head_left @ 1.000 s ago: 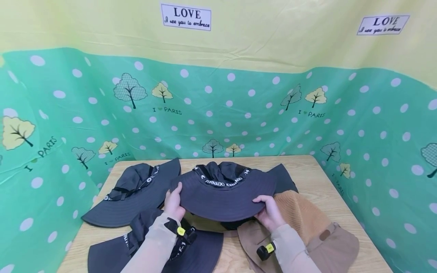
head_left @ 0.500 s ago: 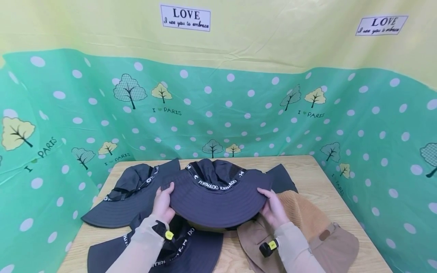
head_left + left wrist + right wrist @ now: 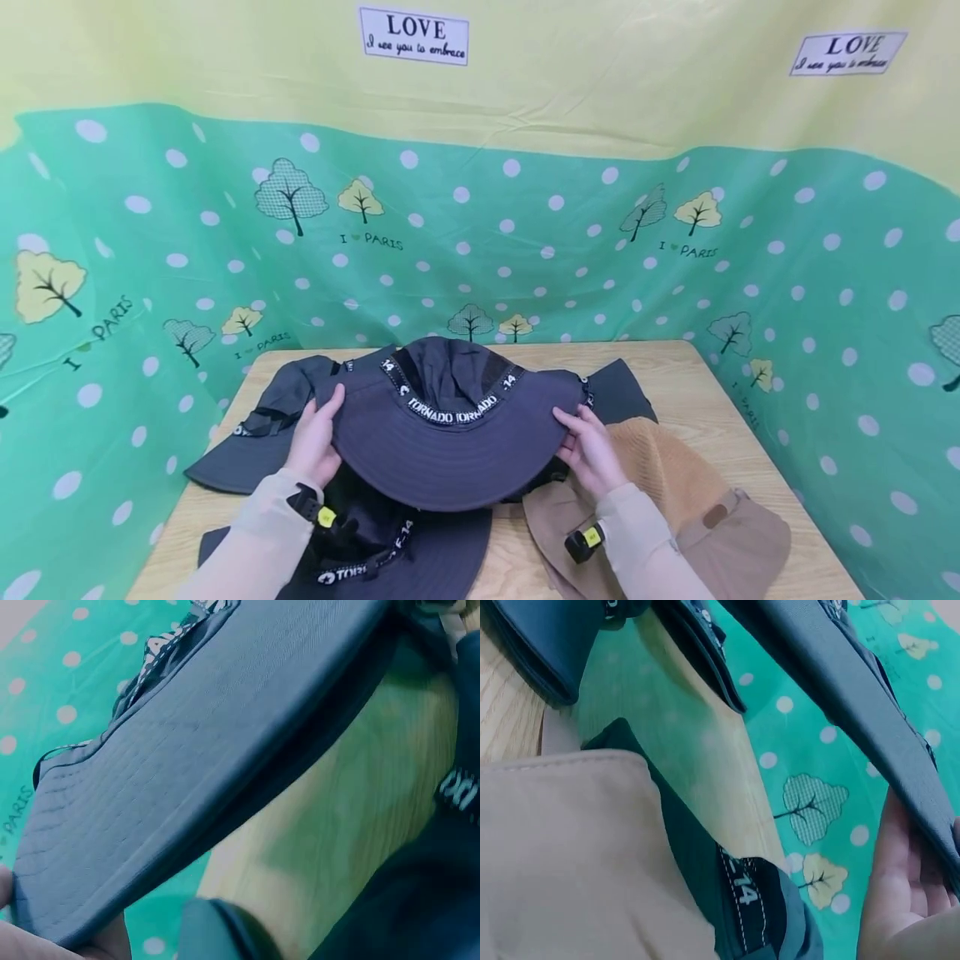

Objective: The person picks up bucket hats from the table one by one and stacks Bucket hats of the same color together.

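Dark wide-brimmed hat (image 3: 450, 454), gripped in both hands (image 3: 315, 442) (image 3: 592, 450), tan hat (image 3: 686, 479) lying nearby

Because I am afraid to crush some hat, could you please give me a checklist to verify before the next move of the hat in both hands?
1. Left hand pinches the brim of the held hat: ok.
2. Right hand pinches the opposite side of the brim: ok.
3. Crown on top, TORNADO lettering facing the person: ok.
4. Held hat free from the hats below: cannot tell; it overlaps them in the head view.
5. Wide bare space on the near part of the table: not ok; only a narrow gap shows between the front dark hat and the brown hat.
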The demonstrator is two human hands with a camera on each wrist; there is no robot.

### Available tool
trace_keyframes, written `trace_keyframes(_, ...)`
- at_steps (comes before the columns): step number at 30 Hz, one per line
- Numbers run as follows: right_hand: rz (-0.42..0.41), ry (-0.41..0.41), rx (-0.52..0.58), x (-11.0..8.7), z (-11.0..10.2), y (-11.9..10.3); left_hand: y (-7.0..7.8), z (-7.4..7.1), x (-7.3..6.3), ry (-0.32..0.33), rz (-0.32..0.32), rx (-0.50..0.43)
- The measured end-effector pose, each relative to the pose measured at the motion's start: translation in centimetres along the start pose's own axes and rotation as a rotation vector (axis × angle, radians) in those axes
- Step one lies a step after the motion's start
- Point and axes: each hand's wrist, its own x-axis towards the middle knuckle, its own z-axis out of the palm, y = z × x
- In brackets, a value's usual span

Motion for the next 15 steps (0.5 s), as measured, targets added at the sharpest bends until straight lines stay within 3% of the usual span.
trace_keyframes(9,-0.087,-0.01,-0.101,0.3,3.1,-0.3,2.3,-1.9,-0.1,0.13,0.16,0.175)
trace_keyframes(15,-0.109,-0.01,-0.124,0.2,4.7,0.2,3.6,-3.7,-0.6,0.095,0.109,0.183)
